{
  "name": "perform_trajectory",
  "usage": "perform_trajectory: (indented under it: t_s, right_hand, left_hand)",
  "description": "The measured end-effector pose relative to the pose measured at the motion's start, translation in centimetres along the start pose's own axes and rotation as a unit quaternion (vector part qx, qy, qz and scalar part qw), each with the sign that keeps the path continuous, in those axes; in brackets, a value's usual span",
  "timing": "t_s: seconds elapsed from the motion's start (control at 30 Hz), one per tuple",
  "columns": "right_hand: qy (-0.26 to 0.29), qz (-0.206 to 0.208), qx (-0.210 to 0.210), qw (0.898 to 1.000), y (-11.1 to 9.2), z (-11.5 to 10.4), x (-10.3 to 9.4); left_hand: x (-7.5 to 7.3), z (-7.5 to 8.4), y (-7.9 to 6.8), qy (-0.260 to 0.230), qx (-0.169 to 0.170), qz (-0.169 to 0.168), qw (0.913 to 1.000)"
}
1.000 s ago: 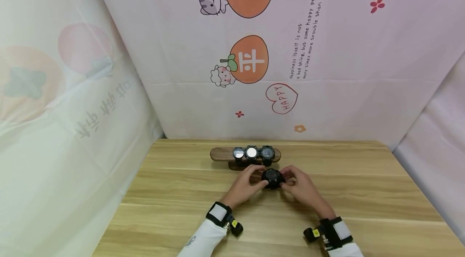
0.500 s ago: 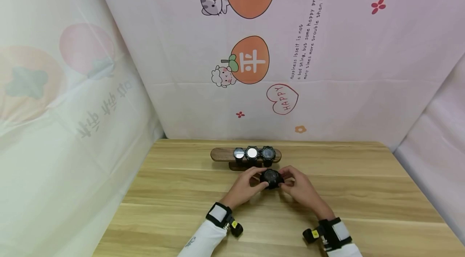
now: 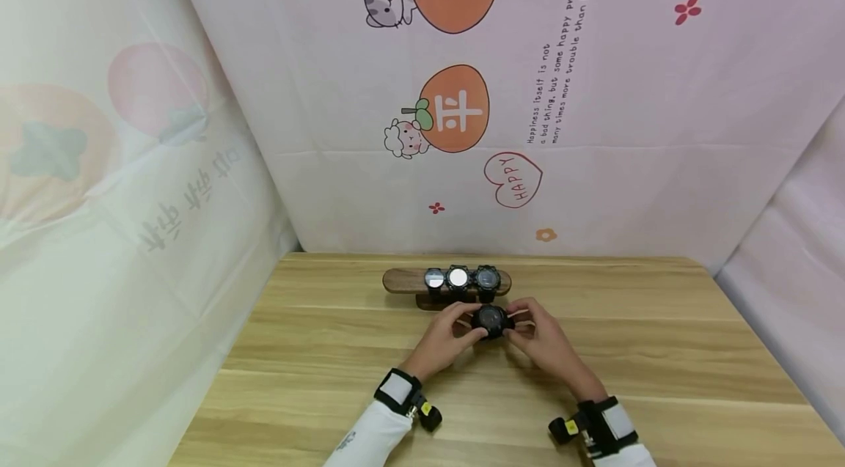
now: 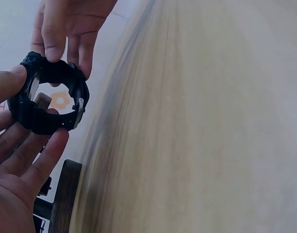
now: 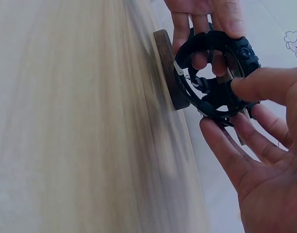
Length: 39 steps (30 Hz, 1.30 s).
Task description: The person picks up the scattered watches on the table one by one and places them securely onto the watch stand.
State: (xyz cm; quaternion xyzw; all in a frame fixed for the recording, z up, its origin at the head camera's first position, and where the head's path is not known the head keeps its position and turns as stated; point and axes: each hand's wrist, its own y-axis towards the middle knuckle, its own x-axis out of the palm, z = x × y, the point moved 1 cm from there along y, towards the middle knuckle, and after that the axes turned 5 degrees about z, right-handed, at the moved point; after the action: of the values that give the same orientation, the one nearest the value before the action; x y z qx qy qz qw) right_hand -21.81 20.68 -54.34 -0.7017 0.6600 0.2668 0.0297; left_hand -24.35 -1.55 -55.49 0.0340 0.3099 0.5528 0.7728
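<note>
Between both hands is a black wristwatch (image 3: 491, 320), its round dial facing up in the head view. Its strap (image 4: 46, 124) is closed into a loop with a metal buckle, and the wrist views look through that loop. My left hand (image 3: 441, 341) grips the watch from the left, thumb at the case and fingers along the strap. From the other side my right hand (image 3: 546, 342) pinches it, thumb and fingers on the strap (image 5: 187, 48). Just behind stands a dark wooden watch stand (image 3: 404, 281) with three watches (image 3: 458, 277) on its bar.
The stand's base (image 3: 429, 301) lies close beyond the left fingertips. The light wooden table (image 3: 317, 379) ends at a printed white cloth (image 3: 343, 181) at the back. More white cloth (image 3: 132, 269) hangs on the left side.
The held watch has shifted slightly left and up in the head view, with the right hand moving along with it. Both hands keep their hold; the stand stays put.
</note>
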Motion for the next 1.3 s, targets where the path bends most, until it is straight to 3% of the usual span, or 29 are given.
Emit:
perform_trajectory:
  t_s: [0.3, 0.87, 1.1, 1.3]
  right_hand:
    - [-0.024, 0.007, -0.040, 0.999, -0.2, -1.1, 0.5]
    - [-0.051, 0.023, -0.032, 0.998, 0.3, -1.8, 1.2]
    - [-0.054, 0.029, -0.016, 0.998, 0.6, -2.2, 1.4]
    - [-0.066, 0.022, -0.019, 0.997, 0.5, -2.1, 1.7]
  left_hand:
    - [-0.2, 0.2, -0.2, 0.006, -0.011, 0.021, 0.9997]
    - [-0.7, 0.9, -0.8, -0.012, -0.014, 0.019, 0.9996]
    - [-0.6, 1.2, -1.1, -0.054, -0.020, 0.015, 0.9982]
    - [-0.4, 1.1, -1.4, -0.073, -0.003, 0.019, 0.9972]
